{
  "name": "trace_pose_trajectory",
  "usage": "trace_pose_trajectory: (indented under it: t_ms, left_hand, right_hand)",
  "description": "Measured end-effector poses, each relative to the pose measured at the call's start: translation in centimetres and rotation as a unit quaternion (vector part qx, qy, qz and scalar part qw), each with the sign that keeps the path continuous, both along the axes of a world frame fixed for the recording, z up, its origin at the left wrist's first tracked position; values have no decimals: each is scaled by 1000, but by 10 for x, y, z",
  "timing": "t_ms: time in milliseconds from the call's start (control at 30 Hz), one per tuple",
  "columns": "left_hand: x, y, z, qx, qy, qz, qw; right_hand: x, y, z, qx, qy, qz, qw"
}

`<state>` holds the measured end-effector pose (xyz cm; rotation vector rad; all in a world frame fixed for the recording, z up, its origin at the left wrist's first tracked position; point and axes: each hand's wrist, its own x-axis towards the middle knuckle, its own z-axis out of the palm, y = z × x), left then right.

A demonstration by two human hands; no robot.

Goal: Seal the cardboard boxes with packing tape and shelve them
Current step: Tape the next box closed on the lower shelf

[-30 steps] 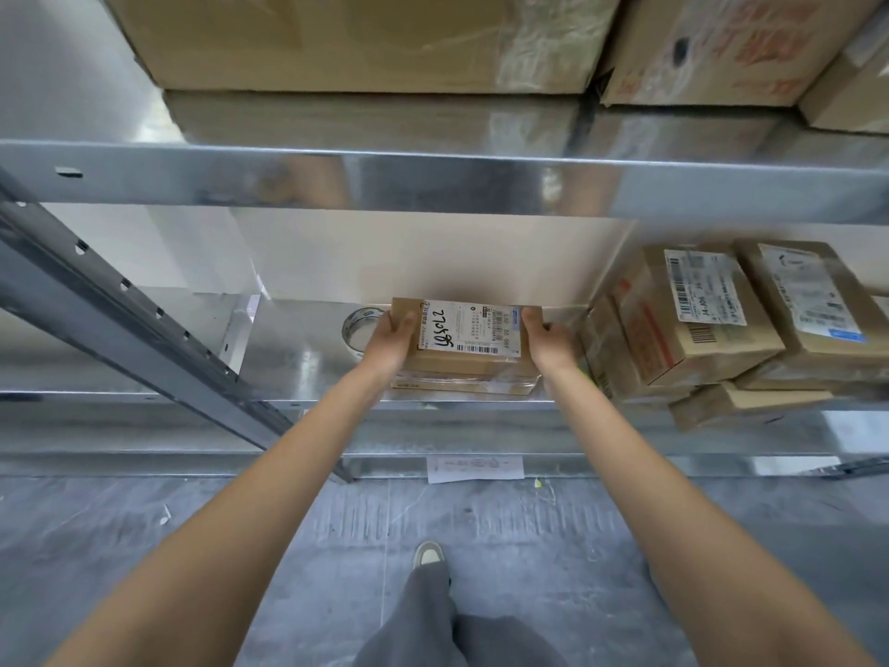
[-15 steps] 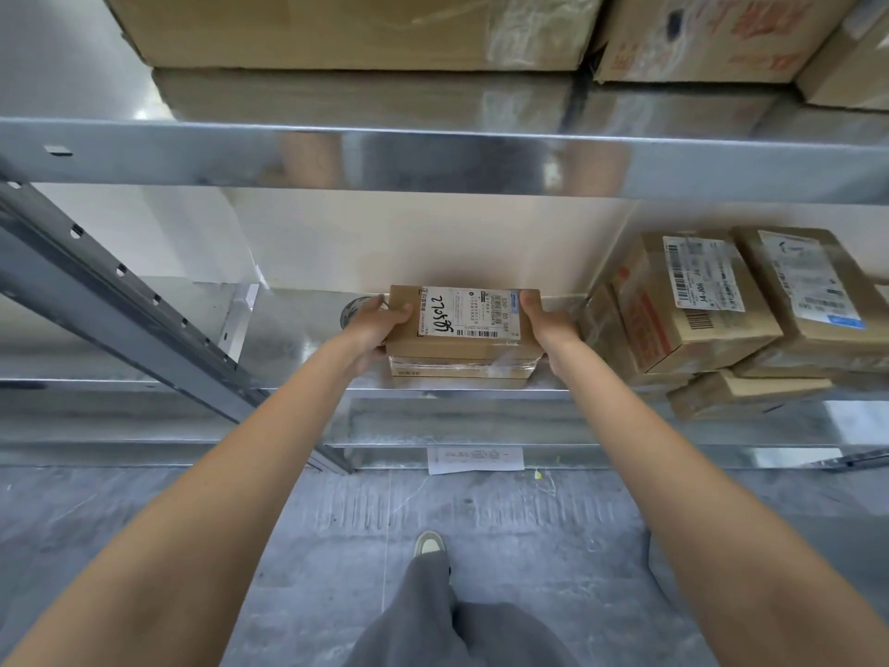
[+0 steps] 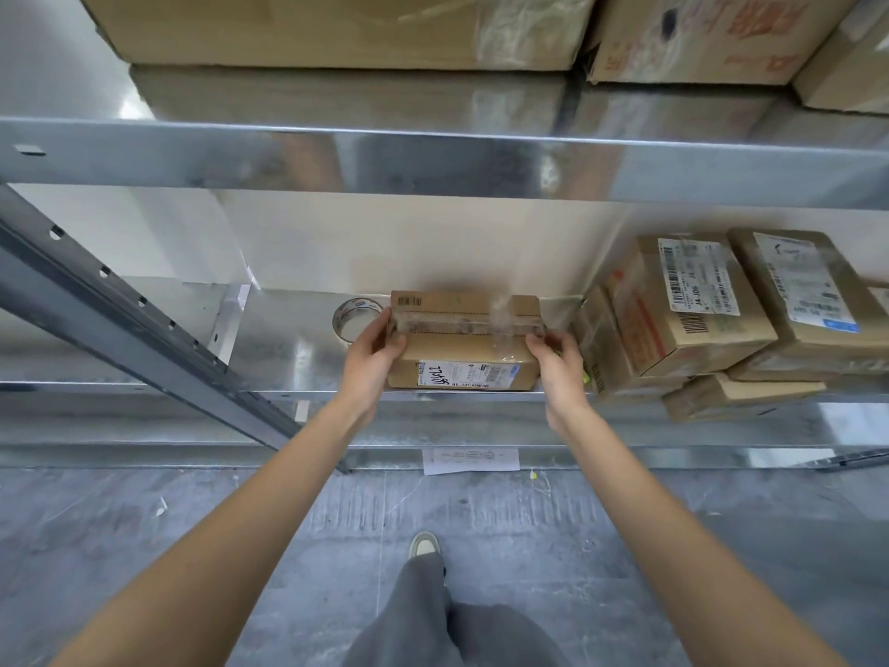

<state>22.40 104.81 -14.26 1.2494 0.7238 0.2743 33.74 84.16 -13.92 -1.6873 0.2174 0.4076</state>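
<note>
A small cardboard box (image 3: 464,332) sits on the metal shelf (image 3: 288,349), its clear-taped seam facing up and its white shipping label on the front side. My left hand (image 3: 375,353) grips the box's left end, fingers curled over the top edge. My right hand (image 3: 553,358) holds the right end, thumb on the top corner. A roll of clear packing tape (image 3: 353,317) stands on the shelf just behind my left hand.
Several labelled cardboard boxes (image 3: 692,305) are stacked on the shelf close to the right. Large cartons (image 3: 336,26) fill the shelf above. A slanted grey upright (image 3: 120,310) crosses at the left. Grey floor, my trouser leg and a shoe (image 3: 425,544) lie below.
The box has been turned over toward me: the label that faced up now faces front and the taped seam is on top. Both hands stayed at its ends.
</note>
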Motion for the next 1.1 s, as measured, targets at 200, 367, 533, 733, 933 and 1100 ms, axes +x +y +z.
trace_pose_trajectory:
  t_ms: [200,367,533,733,933,1100]
  left_hand:
    - [-2,-3,-2,-19,-4,-20,1000]
    - [1,5,5,-64,7,-57,996]
    - [3,7,21,-114,-40,-25,992]
    - [2,11,8,-39,-34,-31,998]
    - [1,12,1,-35,-11,-36,999]
    - [-4,15,-2,-3,18,-9,1000]
  right_hand:
    - [0,-2,-3,7,24,18,1000]
    - [7,-8,7,56,34,55,996]
    - [8,-9,21,122,39,-12,992]
    - [0,-9,10,67,-10,9,998]
    - [0,-8,9,50,-23,18,998]
    - [-3,-5,6,34,-27,20,999]
